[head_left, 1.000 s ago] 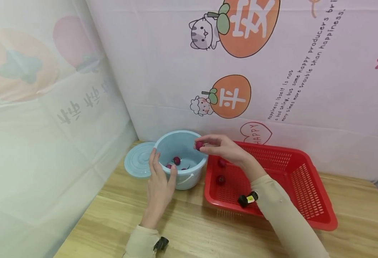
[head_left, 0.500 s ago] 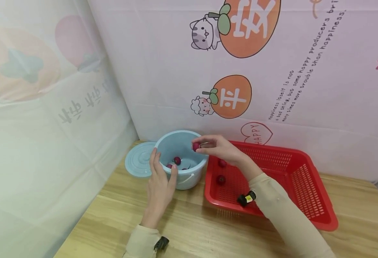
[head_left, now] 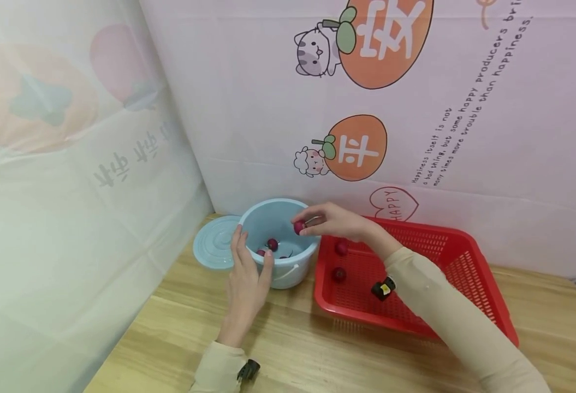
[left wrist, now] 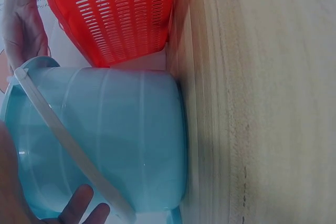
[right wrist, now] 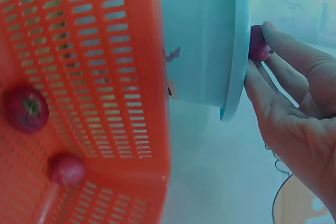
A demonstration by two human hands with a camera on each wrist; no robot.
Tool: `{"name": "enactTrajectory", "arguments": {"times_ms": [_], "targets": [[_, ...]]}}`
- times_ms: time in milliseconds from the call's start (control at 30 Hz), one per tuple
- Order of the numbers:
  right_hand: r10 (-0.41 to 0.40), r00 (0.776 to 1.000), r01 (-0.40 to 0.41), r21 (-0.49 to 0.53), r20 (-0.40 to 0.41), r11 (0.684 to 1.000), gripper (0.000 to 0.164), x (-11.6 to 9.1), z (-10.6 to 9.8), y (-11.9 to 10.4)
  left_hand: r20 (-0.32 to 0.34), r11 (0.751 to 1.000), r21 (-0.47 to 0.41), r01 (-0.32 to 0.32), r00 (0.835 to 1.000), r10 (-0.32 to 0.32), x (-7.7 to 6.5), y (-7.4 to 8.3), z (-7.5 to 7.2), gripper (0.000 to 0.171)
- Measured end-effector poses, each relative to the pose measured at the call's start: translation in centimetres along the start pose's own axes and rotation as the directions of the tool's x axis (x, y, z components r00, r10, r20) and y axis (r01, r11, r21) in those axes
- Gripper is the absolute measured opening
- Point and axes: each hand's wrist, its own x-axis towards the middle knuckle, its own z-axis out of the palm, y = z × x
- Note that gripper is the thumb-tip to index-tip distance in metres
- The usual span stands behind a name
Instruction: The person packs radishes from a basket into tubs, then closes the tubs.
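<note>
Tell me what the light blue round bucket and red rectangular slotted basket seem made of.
Light blue round bucket: probably smooth plastic with a soft sheen, its colour even. Red rectangular slotted basket: likely glossy plastic; light glints on its rim and slots repeat regularly.

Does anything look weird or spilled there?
The cat printed on the wall cloth looks odd: it lies sideways, its ears pointing left in the head view. I see nothing spilled: the round red things are in the blue bucket, in the red basket or held by the right hand.
</note>
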Motion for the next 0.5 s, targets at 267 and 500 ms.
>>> {"name": "enactTrajectory", "arguments": {"times_ms": [267,500], "targets": [[0.06,0.998,-0.06,-0.022,0.025,0.998,0.038,0.8,-0.1,-0.9,-0.005,1.0,-0.008,-0.015,1.0,0.015,0.4,-0.1,0.0,0.079],[0.082,0.996,-0.081,-0.032,0.042,0.996,0.036,1.5,-0.1,-1.1,-0.002,0.999,-0.022,-0.025,1.0,0.025,0.4,-0.2,0.1,0.078]]}}
